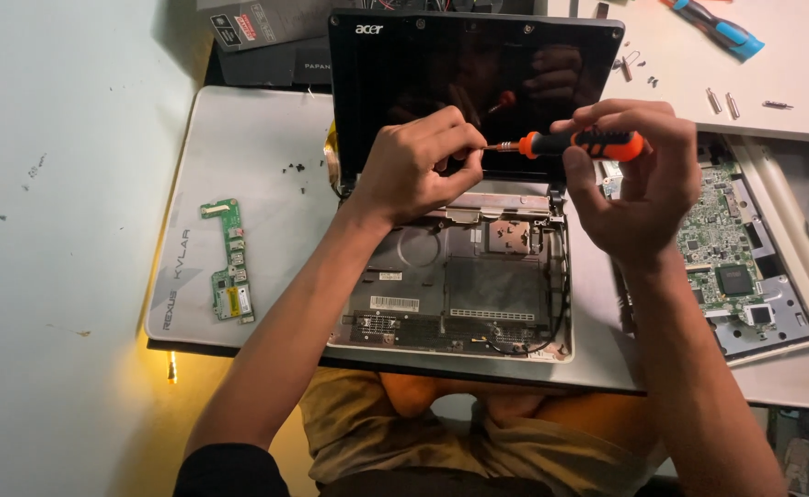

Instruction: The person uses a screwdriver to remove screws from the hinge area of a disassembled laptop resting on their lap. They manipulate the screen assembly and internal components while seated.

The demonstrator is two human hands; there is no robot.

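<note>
Head view: the right hand [639, 189] is curled shut around the orange-and-black handle of a screwdriver [581, 144], which lies level, its shaft pointing left. The left hand [415, 166] is nearly closed, its fingertips pinched at the screwdriver's metal tip, just above the hinge edge of an opened laptop [464, 281]. Whether those fingertips hold anything besides the tip, I cannot tell. The laptop sits in the middle of a pale mat [239, 147], its dark screen [459, 83] upright on the far side and its stripped base shell on the near side. 1 small green circuit board [229, 262] lies on the mat, well apart to the left. To the right, a larger green motherboard [731, 253] rests beside the laptop. A blue tool [717, 28] lies at the far right.
</note>
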